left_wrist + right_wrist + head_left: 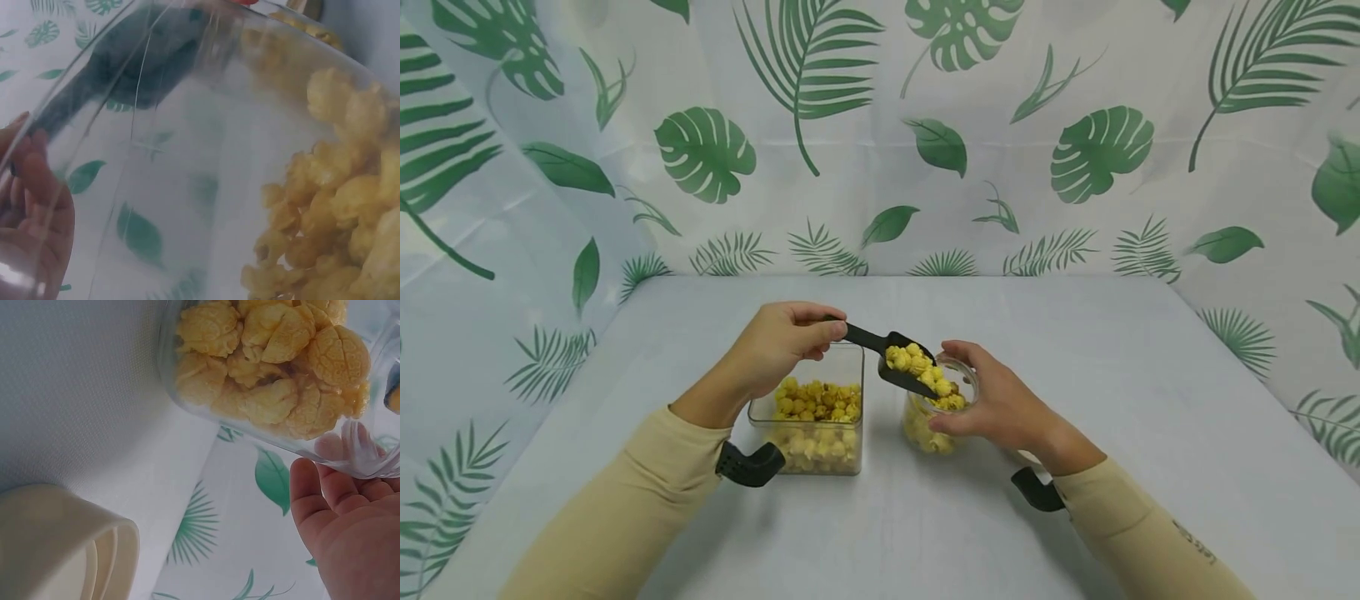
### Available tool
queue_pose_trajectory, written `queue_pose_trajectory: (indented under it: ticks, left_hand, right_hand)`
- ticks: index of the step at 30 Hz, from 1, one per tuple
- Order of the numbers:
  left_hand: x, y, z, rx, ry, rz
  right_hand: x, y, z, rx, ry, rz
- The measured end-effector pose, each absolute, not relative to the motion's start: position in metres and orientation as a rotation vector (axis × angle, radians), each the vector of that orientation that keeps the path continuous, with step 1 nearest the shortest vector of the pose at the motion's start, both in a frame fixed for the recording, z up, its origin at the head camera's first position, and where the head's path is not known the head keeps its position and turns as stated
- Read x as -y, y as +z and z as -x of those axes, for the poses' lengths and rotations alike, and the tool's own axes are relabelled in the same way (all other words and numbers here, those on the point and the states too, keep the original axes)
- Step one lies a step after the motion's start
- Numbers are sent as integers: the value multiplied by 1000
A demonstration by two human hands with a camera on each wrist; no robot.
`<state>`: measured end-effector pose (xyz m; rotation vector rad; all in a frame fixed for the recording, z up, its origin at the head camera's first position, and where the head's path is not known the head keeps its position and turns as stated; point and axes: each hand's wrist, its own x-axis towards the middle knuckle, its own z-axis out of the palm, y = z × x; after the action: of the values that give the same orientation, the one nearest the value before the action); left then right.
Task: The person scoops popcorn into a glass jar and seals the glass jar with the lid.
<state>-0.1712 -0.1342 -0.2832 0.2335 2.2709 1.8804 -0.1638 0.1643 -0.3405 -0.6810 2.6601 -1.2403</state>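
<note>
— Head view first?
— Left hand (pixel 778 342) pinching black scoop (pixel 895 358) handle, popcorn (pixel 917 362) heaped in it, tipped over round jar (pixel 936 417); right hand (pixel 1000 404) wrapped round that jar (square container (pixel 816 417) at 9 o'clock of it).
— Left wrist?
— Fingers (pixel 31 206) seen blurred through clear wall, popcorn at 3 o'clock.
— Right wrist?
— Palm (pixel 350 531) against jar glass (pixel 262 434); cream lid (pixel 62 544) at 7 o'clock.

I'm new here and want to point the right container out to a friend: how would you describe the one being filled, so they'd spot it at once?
On the pale table, two clear containers of yellow popcorn stand between the person's arms. Take the one that the right hand grips, under the loaded black scoop held by the left hand. It is a small round jar; its neighbour is a bigger square tub.
</note>
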Motion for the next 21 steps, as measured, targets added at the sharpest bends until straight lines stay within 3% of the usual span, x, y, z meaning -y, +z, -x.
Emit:
queue_pose_trajectory:
  ticks: [21]
  left_hand:
    - [134, -276, 168, -2404, 1747, -230]
  right_hand:
    - [-168, -343, 166, -2654, -1288, 735]
